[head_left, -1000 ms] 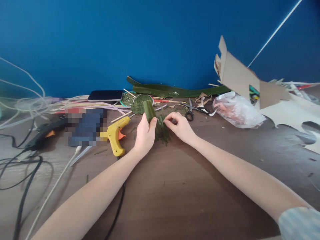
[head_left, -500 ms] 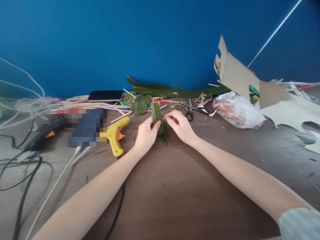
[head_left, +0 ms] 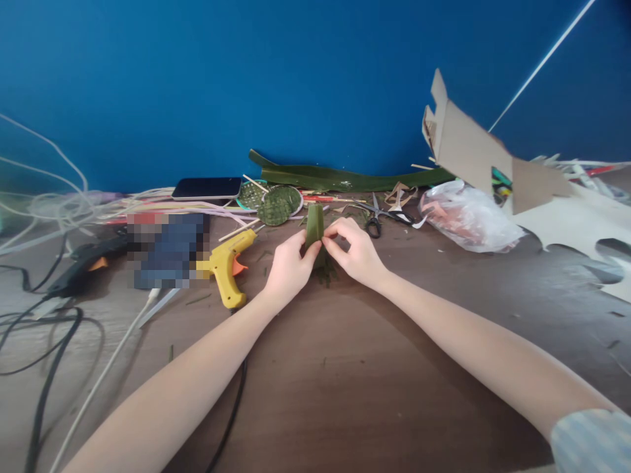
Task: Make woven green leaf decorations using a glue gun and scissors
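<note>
Bright even light, soft shadows, wide-angle bending at edges, one pixelated patch

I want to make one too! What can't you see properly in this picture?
Head view:
- leaf strip: lower part hidden by left hand and right hand pinching it.
- pixelated patch beside the glue gun: blurred out.
- plastic bag: contents unclear, partly behind cardboard.

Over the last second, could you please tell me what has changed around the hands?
The folded leaf strip, held tilted left by the left hand alone, has swung upright and shifted right; the right hand left the leaf shreds and pinched it too. The yellow glue gun, scissors and phone stayed put.
</note>
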The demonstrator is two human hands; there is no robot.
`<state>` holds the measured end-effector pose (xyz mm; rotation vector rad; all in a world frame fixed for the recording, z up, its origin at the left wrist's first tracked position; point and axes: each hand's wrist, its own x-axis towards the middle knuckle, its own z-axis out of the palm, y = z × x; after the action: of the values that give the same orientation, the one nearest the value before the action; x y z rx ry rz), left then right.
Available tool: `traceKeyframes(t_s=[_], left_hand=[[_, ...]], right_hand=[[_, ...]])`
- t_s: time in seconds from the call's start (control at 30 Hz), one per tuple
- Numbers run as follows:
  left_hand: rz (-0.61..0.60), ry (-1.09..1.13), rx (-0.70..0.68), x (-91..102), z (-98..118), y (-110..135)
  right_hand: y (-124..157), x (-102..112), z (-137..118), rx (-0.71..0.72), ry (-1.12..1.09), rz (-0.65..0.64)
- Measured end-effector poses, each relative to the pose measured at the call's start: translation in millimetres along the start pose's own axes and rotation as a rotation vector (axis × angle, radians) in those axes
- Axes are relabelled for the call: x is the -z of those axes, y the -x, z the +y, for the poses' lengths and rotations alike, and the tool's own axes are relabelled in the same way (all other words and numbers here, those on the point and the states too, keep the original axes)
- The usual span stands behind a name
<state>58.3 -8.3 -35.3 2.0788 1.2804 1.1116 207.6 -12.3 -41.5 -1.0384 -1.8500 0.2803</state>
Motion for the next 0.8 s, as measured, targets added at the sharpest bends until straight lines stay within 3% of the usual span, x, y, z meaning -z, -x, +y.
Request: traceKeyframes(t_s=[0.17, 0.37, 0.53, 0.67, 0.8], left_hand=[[0.012, -0.046, -0.058, -1.2, -1.0, 0.5], [0.025, -0.106, -0.025, -1.6, -1.7, 1.0], [0.085, -0.061, -0.033, 0.1, 1.0, 2.6], [0.160, 0.011, -0.011, 0.6, 0.8, 2.3], [0.163, 0.039, 0.058, 0.3, -0.8, 1.2]], right_hand=[[-0.5, -0.6, -0.4, -0.016, 0.001, 0.007], [-1.0, -1.3, 0.2, -0.013, 0.019, 0.038], [-3.1, -0.5, 6.7, -0.163, 0.011, 0.085], [-4.4, -1.0, 9.4, -0.254, -0.023, -0.004], [-5.2, -5.6, 10.9, -0.277, 0.086, -0.094]])
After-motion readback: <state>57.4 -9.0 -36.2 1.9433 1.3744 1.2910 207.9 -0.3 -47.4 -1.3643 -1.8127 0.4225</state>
